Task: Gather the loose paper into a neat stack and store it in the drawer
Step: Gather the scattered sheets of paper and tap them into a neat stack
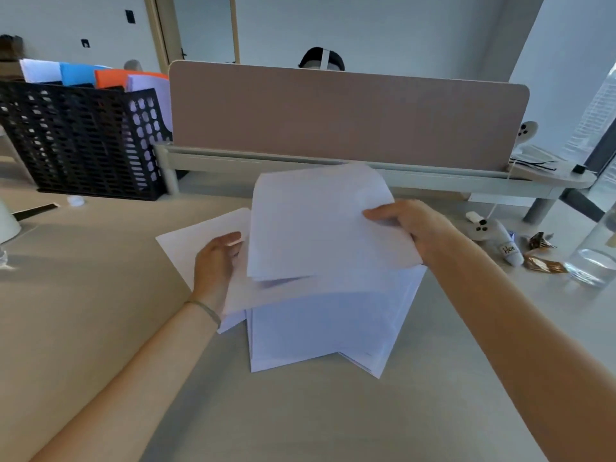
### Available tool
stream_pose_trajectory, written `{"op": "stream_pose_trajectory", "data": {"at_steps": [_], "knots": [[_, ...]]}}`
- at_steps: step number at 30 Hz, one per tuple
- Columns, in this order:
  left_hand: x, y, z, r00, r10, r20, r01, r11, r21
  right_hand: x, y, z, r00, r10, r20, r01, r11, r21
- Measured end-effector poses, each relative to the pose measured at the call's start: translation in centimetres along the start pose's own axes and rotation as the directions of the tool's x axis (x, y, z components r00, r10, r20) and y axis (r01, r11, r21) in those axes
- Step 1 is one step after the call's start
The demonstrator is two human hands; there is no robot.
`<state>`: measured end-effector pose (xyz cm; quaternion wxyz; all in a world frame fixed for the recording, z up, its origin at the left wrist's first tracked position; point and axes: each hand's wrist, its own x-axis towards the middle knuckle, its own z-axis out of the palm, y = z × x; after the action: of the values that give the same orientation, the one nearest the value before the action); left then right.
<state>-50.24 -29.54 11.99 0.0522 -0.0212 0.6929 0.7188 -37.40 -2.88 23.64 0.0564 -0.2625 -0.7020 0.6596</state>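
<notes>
Paper point(320, 228) is white and blank, a messy pile in the middle of the table point(100, 328), with corners poking out in different ways. I see my right hand point(413, 225) pinching a few sheets by their right edge, thumb on top, holding them up above the rest. My left hand point(216, 258) lies flat on a sheet at the left side, fingers together. Lower sheets are mostly covered by the top ones, so I cannot count them. My right fingers under the sheets are hidden. Behind the pink divider point(346, 118) another person is mostly blocked. I see no drawer in this view.
</notes>
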Motion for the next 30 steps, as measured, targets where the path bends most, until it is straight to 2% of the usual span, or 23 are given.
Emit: {"op": "stream_pose_trajectory", "data": {"at_steps": [2,4,7,9,11,14,18,21,30], "knots": [[-1.9,0.8,0.5,0.999,0.02,0.04,-0.02,1.0,-0.002,1.4,3.3,0.0,0.994,0.083,-0.067,-0.096,0.971,-0.217],[-3.3,0.6,1.4,0.989,0.04,0.139,-0.045,0.999,0.028,2.6,5.8,0.2,0.99,0.075,-0.118,-0.122,0.882,-0.455],[-3.9,0.1,2.2,0.991,0.067,0.117,-0.082,0.988,0.127,3.1,7.2,1.1,0.982,-0.038,-0.184,-0.082,0.795,-0.601],[-4.2,-0.3,2.9,0.984,0.074,0.16,-0.099,0.983,0.155,2.7,6.9,2.4,0.991,-0.051,-0.125,-0.044,0.753,-0.657],[-4.8,-0.5,3.7,0.977,0.075,0.197,-0.111,0.978,0.175,2.9,6.7,3.3,0.997,-0.018,-0.072,-0.031,0.775,-0.631],[-4.6,-0.5,4.0,0.982,0.064,0.177,-0.092,0.984,0.154,3.5,6.3,3.8,0.993,0.056,-0.107,-0.102,0.862,-0.496],[-4.7,-1.1,3.7,0.992,0.059,0.115,-0.072,0.991,0.117,4.2,6.6,4.3,0.986,0.069,-0.153,-0.146,0.804,-0.576],[-5.4,-1.6,4.1,0.987,0.109,0.119,-0.126,0.981,0.148,4.5,6.4,4.7,0.985,0.079,-0.156,-0.154,0.816,-0.557],[-5.9,-2.1,4.9,0.99,0.116,0.081,-0.125,0.985,0.121,4.5,4.7,2.9,0.962,0.247,-0.12,-0.273,0.91,-0.313]]}}
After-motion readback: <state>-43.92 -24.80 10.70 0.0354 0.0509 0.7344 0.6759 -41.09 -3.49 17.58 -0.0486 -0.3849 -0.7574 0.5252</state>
